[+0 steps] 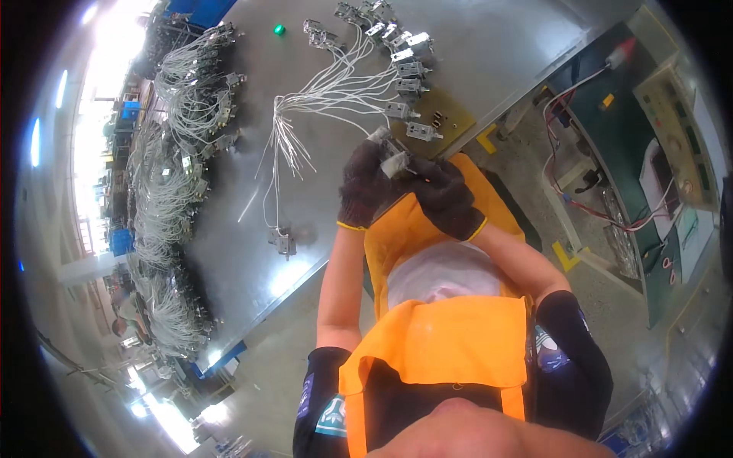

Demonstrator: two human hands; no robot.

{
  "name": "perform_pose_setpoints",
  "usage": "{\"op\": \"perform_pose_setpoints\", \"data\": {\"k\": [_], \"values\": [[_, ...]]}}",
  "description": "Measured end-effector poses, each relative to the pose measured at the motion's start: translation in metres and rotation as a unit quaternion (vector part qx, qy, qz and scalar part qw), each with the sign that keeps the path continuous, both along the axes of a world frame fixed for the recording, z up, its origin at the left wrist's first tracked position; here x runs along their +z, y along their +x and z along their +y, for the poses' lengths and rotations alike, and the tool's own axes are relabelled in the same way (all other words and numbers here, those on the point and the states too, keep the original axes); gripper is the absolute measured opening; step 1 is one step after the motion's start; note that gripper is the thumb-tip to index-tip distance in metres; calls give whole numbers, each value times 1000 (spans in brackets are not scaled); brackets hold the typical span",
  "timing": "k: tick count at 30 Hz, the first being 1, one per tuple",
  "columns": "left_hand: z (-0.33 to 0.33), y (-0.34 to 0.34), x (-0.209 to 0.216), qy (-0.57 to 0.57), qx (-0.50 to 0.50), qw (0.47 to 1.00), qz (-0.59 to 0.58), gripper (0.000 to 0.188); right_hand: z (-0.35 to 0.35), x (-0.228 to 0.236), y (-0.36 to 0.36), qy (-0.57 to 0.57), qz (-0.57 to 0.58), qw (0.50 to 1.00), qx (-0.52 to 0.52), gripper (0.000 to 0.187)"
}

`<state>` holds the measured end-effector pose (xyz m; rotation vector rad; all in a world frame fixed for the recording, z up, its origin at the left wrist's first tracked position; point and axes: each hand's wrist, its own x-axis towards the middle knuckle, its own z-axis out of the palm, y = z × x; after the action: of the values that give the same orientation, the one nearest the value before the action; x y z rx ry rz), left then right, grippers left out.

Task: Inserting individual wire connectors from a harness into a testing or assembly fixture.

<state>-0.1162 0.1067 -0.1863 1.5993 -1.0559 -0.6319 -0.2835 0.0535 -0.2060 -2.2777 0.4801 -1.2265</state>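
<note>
My left hand (363,182), in a dark knitted glove with a yellow cuff edge, is closed round a small boxy metal unit (394,162) near the table edge. A white wire runs from this unit to a bundle of white wires (281,122). My right hand (450,200), gloved the same way, is closed beside the unit, its fingertips close to the unit's right end. What those fingers hold, if anything, is hidden. Similar metal units (411,86) lie fanned out at the far ends of the wires. Another wired unit (283,243) rests apart, to the left.
On the grey metal table (237,282), a long heap of wired units (168,183) lines the left side. A brownish plate (456,114) with small parts lies by the near corner. A green cap (279,30) sits farther back. A dark green bench (611,114) with red-and-white cables and scissors (669,269) stands at right.
</note>
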Motion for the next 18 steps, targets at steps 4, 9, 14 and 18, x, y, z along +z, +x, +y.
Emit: {"op": "perform_pose_setpoints", "data": {"k": [4, 9, 14, 18], "values": [[-5, -11, 14, 52, -30, 993, -106, 46, 3, -2, 4, 288, -144, 942, 94, 21], [-21, -31, 50, 105, 13, 994, -35, 46, -27, 1, -9, -132, 70, 988, 32, 15], [-17, -31, 24, 74, 57, 992, -81, 38, -8, 6, -10, 625, -94, 762, 139, 17], [-20, -39, 29, 103, 94, 972, -188, 37, -7, -9, -1, 574, -145, 801, 94, 18]]}}
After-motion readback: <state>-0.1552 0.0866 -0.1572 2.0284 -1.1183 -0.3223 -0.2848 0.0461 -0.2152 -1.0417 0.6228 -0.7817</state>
